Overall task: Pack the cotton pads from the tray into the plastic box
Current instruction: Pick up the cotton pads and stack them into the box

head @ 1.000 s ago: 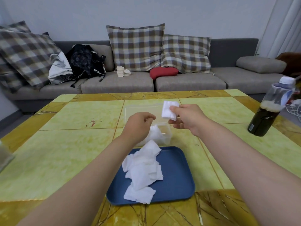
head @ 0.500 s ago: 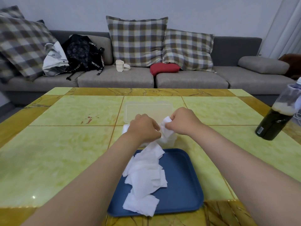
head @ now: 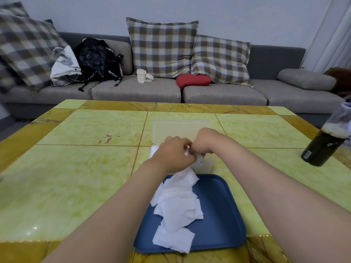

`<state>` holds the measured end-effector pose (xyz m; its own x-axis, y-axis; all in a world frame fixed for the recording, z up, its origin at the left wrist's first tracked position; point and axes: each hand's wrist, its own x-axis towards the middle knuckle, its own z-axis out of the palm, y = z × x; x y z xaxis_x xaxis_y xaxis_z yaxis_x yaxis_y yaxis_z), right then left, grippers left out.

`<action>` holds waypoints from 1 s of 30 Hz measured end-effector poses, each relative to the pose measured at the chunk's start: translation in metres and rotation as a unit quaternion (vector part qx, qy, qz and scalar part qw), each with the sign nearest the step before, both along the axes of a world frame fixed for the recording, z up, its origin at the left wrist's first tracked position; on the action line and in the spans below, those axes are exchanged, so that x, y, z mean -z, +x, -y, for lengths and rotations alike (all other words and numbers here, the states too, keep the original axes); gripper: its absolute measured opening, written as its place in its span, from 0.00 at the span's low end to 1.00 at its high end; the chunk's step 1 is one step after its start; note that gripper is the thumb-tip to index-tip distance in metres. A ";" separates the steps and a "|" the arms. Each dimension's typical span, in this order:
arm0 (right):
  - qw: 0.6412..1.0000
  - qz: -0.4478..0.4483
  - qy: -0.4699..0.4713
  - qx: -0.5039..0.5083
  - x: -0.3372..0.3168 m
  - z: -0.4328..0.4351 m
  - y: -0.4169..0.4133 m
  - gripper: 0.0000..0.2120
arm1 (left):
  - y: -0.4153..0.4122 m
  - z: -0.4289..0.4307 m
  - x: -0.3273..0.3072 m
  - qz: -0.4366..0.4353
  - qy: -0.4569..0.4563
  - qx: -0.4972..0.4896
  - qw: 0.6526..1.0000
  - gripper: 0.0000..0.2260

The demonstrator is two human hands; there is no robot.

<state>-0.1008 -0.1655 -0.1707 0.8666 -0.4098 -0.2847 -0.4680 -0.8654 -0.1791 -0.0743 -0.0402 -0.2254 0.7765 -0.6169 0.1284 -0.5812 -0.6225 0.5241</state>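
A blue tray point(head: 224, 223) lies near the table's front edge with a heap of white cotton pads point(head: 178, 207) on its left half. Just beyond it stands the clear plastic box point(head: 206, 165), its open lid point(head: 176, 128) lying flat behind. My left hand point(head: 173, 154) and my right hand point(head: 208, 141) meet over the box, knuckles up and fingers curled down into it, pressing on white pads inside. The hands hide most of the box and its contents; a pad corner shows between them.
A dark bottle point(head: 326, 143) with a pale cap stands at the table's right edge. A grey sofa point(head: 136, 92) with checked cushions, bags and a red pouch runs behind the table. A reddish stain point(head: 107, 139) marks the tabletop left of the box.
My right hand came down from holding one pad in the air to the box, and both hands now bunch together over it. The view has shifted slightly.
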 end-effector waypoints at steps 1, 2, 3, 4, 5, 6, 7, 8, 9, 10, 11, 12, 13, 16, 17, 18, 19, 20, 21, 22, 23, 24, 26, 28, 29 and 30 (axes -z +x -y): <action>1.000 -0.004 0.018 -0.001 -0.003 0.002 -0.003 0.13 | -0.001 -0.004 0.000 -0.006 -0.010 0.008 1.000 0.17; 1.000 -0.001 0.030 0.003 -0.006 0.004 -0.007 0.14 | -0.001 -0.008 -0.001 0.001 -0.011 0.012 1.000 0.19; 0.999 0.009 0.033 0.010 -0.008 0.007 -0.010 0.14 | -0.002 -0.012 -0.002 0.024 0.002 0.011 1.000 0.21; 0.999 0.026 0.029 0.017 -0.008 0.010 -0.013 0.14 | -0.002 -0.017 -0.003 0.060 0.029 0.004 0.998 0.22; 0.999 0.044 0.020 0.022 -0.006 0.012 -0.016 0.13 | -0.003 -0.021 -0.003 0.091 0.066 -0.002 0.994 0.22; 0.998 0.057 0.014 0.028 -0.001 0.013 -0.018 0.12 | -0.004 -0.026 -0.003 0.106 0.102 -0.003 0.989 0.23; 0.997 0.070 0.011 0.032 0.005 0.013 -0.020 0.12 | -0.006 -0.030 -0.003 0.097 0.131 0.003 0.987 0.24; 0.997 0.072 0.011 0.037 0.012 0.011 -0.021 0.12 | -0.008 -0.033 -0.001 0.072 0.152 0.014 0.986 0.26; 0.996 0.074 0.012 0.040 0.019 0.010 -0.021 0.12 | -0.011 -0.034 0.001 0.046 0.167 0.026 0.985 0.28; 0.996 0.077 0.013 0.041 0.024 0.008 -0.022 0.12 | -0.014 -0.035 0.004 0.032 0.176 0.036 0.983 0.29; 0.995 0.085 0.019 0.038 0.026 0.005 -0.023 0.10 | -0.016 -0.036 0.005 0.027 0.179 0.041 0.983 0.30; 0.994 0.093 0.038 0.033 0.027 0.003 -0.023 0.07 | -0.018 -0.036 0.007 0.028 0.178 0.043 0.983 0.30; 0.992 0.103 0.066 0.021 0.028 0.002 -0.022 0.03 | -0.018 -0.036 0.008 0.030 0.176 0.043 0.983 0.31; 0.985 0.107 0.135 0.012 0.027 0.000 -0.021 0.11 | -0.017 -0.037 0.009 0.029 0.171 0.045 0.984 0.32; 0.985 0.105 0.138 0.015 0.027 0.001 -0.020 0.10 | -0.016 -0.038 0.010 0.032 0.173 0.046 0.983 0.32; 0.985 0.097 0.140 0.026 0.027 0.001 -0.021 0.09 | -0.016 -0.038 0.011 0.045 0.182 0.048 0.981 0.32; 0.985 0.089 0.141 0.036 0.028 0.004 -0.020 0.08 | -0.016 -0.038 0.013 0.066 0.195 0.048 0.977 0.32; 0.987 0.082 0.134 0.038 0.029 0.007 -0.021 0.09 | -0.015 -0.038 0.014 0.087 0.207 0.048 0.973 0.32; 0.989 0.077 0.125 0.025 0.030 0.010 -0.022 0.11 | -0.015 -0.037 0.015 0.099 0.215 0.048 0.970 0.32; 0.990 0.078 0.119 0.007 0.032 0.012 -0.024 0.12 | -0.015 -0.036 0.015 0.099 0.220 0.050 0.969 0.32; 0.989 0.090 0.117 -0.013 0.034 0.014 -0.027 0.11 | -0.015 -0.035 0.015 0.094 0.224 0.052 0.969 0.32; 0.988 0.108 0.108 -0.030 0.034 0.014 -0.031 0.09 | -0.014 -0.035 0.014 0.088 0.226 0.053 0.969 0.32; 0.987 0.149 0.033 -0.051 0.030 0.015 -0.040 0.05 | -0.014 -0.035 0.013 0.087 0.220 0.050 0.970 0.31; 0.978 0.185 -0.056 -0.081 0.030 0.012 -0.047 0.13 | -0.014 -0.037 0.012 0.099 0.214 0.040 0.971 0.31; 0.973 0.189 -0.068 -0.111 0.031 0.011 -0.050 0.19 | -0.015 -0.038 0.012 0.096 0.213 0.037 0.972 0.31; 0.971 0.181 -0.062 -0.145 0.033 0.009 -0.053 0.23 | -0.016 -0.038 0.012 0.086 0.210 0.035 0.973 0.31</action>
